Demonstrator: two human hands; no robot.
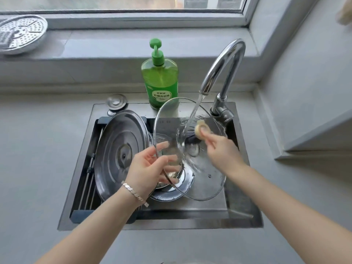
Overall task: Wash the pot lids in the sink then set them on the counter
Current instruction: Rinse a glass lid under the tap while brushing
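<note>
glass lid [205,180] held on edge, left hand [146,168] gripping its rim

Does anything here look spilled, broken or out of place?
Nothing looks broken or spilled. The steel lid leans tilted in the sink, and the metal stopper sits out on the sink's rim; both seem ordinary while the left hand holds the glass lid under water.

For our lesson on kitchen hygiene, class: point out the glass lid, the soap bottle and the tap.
glass lid [207,181], head view, pane near its vent hole
soap bottle [161,77], head view, green body
tap [235,47], head view, top of arch
</note>
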